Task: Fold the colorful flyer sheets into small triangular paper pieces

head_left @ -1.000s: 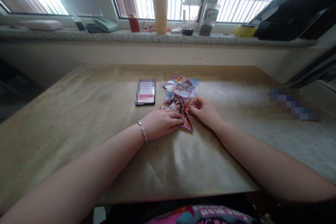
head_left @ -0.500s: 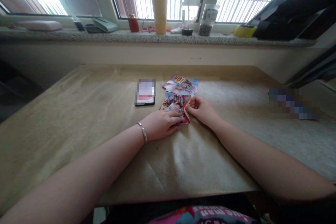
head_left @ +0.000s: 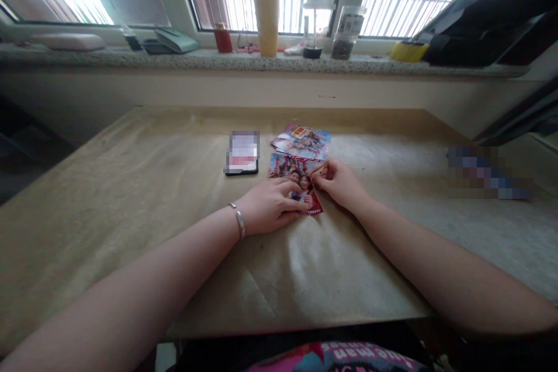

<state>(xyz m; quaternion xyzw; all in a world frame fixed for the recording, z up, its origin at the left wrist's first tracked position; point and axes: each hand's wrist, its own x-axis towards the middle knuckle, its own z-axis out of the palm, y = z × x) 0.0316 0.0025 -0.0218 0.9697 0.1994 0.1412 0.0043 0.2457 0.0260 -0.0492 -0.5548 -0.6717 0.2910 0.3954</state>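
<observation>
A colourful printed leaflet (head_left: 282,164) with a photo of people lies on the table in front of me. My left hand (head_left: 270,203) rests across its lower left part, fingers stretched out flat. At its right edge, my right hand (head_left: 340,181) pinches a turned-up corner with an orange-yellow rim between thumb and fingers. Just beyond lie several similar leaflets (head_left: 300,142), slightly fanned, their near edge meeting the first one. My left wrist wears a silver bracelet (head_left: 239,224).
A phone-like dark item with a blurred face (head_left: 242,154) lies left of the leaflets. Far right is another blurred flat item (head_left: 488,173). Along the windowsill (head_left: 209,61) stand a tall yellow drink cup (head_left: 265,9), a red bottle (head_left: 223,39) and a black bag (head_left: 475,29).
The leaflet's right side has come down flatter, and more of its photo shows. Its lower corner now reaches further right and nearer to me. Both hands have barely moved.
</observation>
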